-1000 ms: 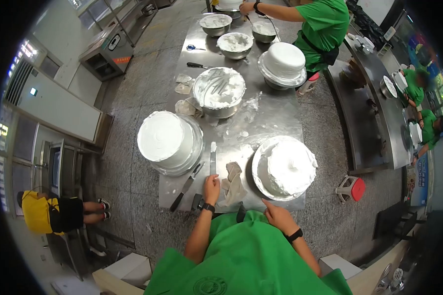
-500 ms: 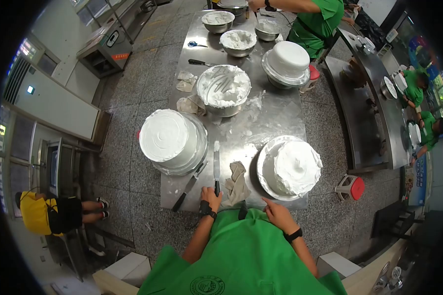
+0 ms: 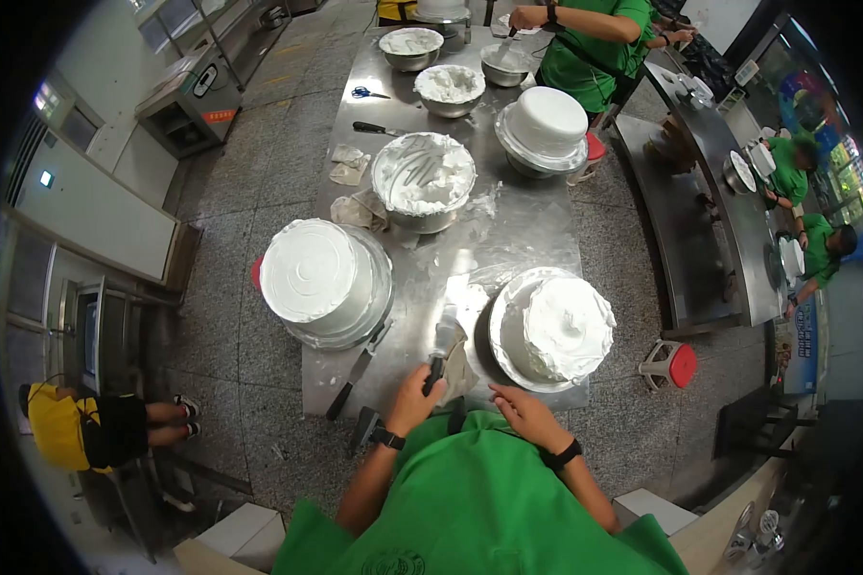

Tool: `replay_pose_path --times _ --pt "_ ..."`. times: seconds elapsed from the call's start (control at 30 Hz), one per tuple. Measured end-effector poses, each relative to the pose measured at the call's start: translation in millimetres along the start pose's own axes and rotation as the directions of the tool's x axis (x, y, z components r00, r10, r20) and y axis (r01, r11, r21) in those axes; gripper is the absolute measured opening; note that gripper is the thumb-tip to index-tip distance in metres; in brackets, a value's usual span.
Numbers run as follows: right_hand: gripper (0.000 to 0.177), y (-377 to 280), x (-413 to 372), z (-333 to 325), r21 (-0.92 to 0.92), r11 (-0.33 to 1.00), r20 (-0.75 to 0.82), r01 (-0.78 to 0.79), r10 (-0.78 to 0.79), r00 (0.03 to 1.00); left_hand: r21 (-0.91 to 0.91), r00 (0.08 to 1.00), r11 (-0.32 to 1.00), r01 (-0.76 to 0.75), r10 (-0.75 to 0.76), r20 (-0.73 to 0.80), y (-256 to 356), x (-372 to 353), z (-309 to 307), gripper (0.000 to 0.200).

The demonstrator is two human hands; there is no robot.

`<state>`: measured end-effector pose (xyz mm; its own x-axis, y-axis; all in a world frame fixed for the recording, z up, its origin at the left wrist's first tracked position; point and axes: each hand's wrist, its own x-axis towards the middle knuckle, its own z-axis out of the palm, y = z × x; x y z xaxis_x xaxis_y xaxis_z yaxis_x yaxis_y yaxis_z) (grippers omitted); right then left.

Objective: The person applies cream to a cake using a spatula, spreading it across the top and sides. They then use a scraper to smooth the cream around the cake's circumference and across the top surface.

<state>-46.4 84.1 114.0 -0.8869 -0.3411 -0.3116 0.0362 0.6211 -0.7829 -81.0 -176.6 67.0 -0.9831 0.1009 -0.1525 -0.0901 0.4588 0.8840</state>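
Evidently, the left hand (image 3: 410, 406) has its fingers wrapped round the handle of the spatula (image 3: 435, 372), perhaps so its blade points free, near the cloth (image 3: 459, 376). The right hand (image 3: 530, 420), loosely curled and empty, is beside the cream-covered cake (image 3: 568, 326) at the surface's (image 3: 537, 216) near right.

The left hand (image 3: 414, 398) grips a spatula (image 3: 444, 335) by its black handle, near a cloth (image 3: 462, 372). The right hand (image 3: 527, 417) is near the right cake (image 3: 571, 331). 1 knife (image 3: 357, 372) lies beside the left cake (image 3: 309, 271); 4 bowls (image 3: 422, 222) of cream stand farther up the tabletop (image 3: 532, 225).
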Motion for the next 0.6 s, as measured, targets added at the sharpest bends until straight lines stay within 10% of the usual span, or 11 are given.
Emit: replay_pose_path --times 0.2,0.4,0.47,0.6 --pt "0.041 -47 3 -27 0.410 0.912 -0.053 -0.005 0.029 0.998 -0.177 0.815 0.894 -0.413 0.449 0.367 114 14 4 0.030" --pt "0.034 -37 -18 -49 0.620 0.775 -0.366 0.121 0.150 0.918 -0.255 0.606 0.684 -0.683 0.726 0.325 116 51 25 0.029" --pt "0.034 -38 -30 -58 0.725 0.669 -0.403 0.162 0.221 0.888 -0.208 0.915 0.956 -0.205 0.263 0.306 99 76 27 0.029" --pt "0.033 -22 -62 -64 0.665 0.735 -0.521 0.134 0.327 0.789 0.431 0.953 0.870 -0.238 0.296 -0.070 -1 151 69 0.034"
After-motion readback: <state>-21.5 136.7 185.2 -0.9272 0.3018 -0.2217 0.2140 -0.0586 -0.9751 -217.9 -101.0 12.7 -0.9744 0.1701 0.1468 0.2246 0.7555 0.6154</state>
